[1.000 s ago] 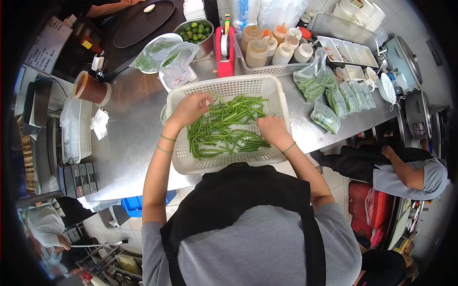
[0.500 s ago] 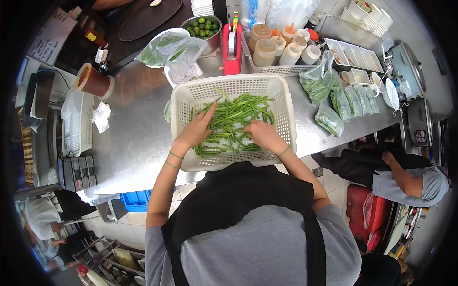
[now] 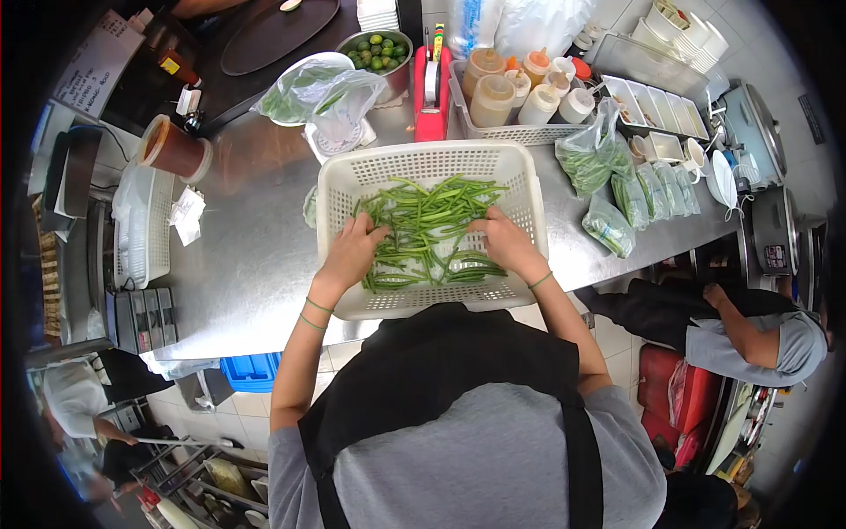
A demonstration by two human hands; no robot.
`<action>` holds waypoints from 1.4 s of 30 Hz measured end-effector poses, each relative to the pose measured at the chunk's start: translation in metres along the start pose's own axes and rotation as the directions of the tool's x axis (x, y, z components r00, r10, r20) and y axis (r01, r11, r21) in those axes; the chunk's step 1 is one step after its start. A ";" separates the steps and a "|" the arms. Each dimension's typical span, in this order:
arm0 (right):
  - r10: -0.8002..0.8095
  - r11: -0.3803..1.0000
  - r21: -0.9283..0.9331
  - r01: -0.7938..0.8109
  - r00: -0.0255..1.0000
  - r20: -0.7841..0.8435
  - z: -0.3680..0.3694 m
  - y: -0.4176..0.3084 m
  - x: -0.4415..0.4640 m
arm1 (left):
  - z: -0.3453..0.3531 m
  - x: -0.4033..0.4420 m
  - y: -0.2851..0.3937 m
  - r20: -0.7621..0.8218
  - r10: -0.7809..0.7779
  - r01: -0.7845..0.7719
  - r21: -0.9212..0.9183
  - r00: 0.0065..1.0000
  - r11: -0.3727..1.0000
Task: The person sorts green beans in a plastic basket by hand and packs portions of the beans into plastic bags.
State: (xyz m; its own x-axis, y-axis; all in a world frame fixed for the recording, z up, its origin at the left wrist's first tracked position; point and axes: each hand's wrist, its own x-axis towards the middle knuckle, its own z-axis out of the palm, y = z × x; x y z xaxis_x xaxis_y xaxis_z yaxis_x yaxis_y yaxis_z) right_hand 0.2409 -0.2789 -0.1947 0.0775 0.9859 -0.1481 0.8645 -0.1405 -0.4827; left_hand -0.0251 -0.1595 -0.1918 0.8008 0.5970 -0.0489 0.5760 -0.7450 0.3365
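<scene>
Cut green beans lie in a loose heap inside a white perforated plastic basket, most of them running sideways. At the heap's left edge is my left hand, its fingers curled round bean ends and its thumb pointing inward. My right hand is opposite, at the right edge, its fingers bent against the beans' right ends. Both hands are inside the basket, and their fingertips are partly hidden among the beans. A smaller group of beans lies nearer to me, between my wrists.
Behind the basket stand a red tape dispenser, a bowl of green citrus fruit and a crate of squeeze bottles. Bagged greens lie to the right on the steel counter. Another person is at the right.
My hands have moved apart to the heap's two sides. My left hand's fingers, stretched out before, are now curled. The upper beans lie more nearly side by side.
</scene>
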 end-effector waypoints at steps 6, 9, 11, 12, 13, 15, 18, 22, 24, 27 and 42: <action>-0.028 0.999 -0.040 0.029 0.999 0.024 0.011 0.013 -0.002 | -0.006 -0.003 0.001 -0.037 0.059 -0.060 -0.037 0.998 0.998; -0.019 1.000 -0.015 0.018 0.999 -0.043 0.005 0.018 0.006 | -0.012 -0.005 0.005 -0.231 0.089 -0.113 -0.093 0.969 0.989; -0.034 0.999 -0.005 0.034 0.998 -0.051 0.003 0.021 0.012 | -0.018 -0.004 0.009 -0.374 0.084 -0.141 -0.128 0.924 0.982; -0.056 0.998 -0.021 0.054 0.997 -0.060 0.003 0.022 0.015 | -0.018 -0.004 0.009 -0.396 0.021 -0.116 -0.219 0.918 0.969; -0.079 0.996 -0.039 0.077 0.995 -0.068 0.003 0.022 0.017 | -0.019 -0.004 0.009 -0.414 -0.045 -0.093 -0.307 0.909 0.947; -0.152 0.988 -0.021 0.152 0.988 -0.010 0.004 0.018 0.021 | -0.021 -0.003 0.010 -0.403 -0.153 -0.045 -0.441 0.902 0.897; -0.236 0.960 -0.130 0.248 0.966 0.101 0.016 0.010 0.022 | -0.023 0.000 0.014 -0.354 -0.204 -0.001 -0.502 0.913 0.865; -0.277 0.915 -0.250 0.318 0.943 0.184 0.033 0.006 0.024 | -0.013 0.007 0.011 -0.309 -0.005 -0.095 -0.306 0.951 0.947; -0.293 0.907 -0.257 0.334 0.938 0.186 0.028 0.006 0.024 | -0.006 0.010 0.012 -0.206 0.042 -0.077 -0.165 0.978 0.983; -0.242 0.938 -0.210 0.274 0.956 0.167 0.010 0.006 0.025 | -0.001 0.015 0.018 -0.033 0.035 -0.037 -0.050 0.999 0.998; 0.055 -0.242 0.962 -0.130 0.988 0.147 0.006 -0.018 0.003 | -0.027 0.045 0.020 0.106 -0.044 0.079 -0.359 0.993 0.930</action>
State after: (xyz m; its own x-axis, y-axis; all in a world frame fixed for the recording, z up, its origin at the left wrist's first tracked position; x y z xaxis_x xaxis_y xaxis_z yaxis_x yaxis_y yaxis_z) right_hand 0.2222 -0.2739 -0.1915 0.0512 0.9526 -0.2997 -0.6969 -0.1809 -0.6939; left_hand 0.0176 -0.1396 -0.1624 0.7877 0.5941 -0.1631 0.5400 -0.5383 0.6471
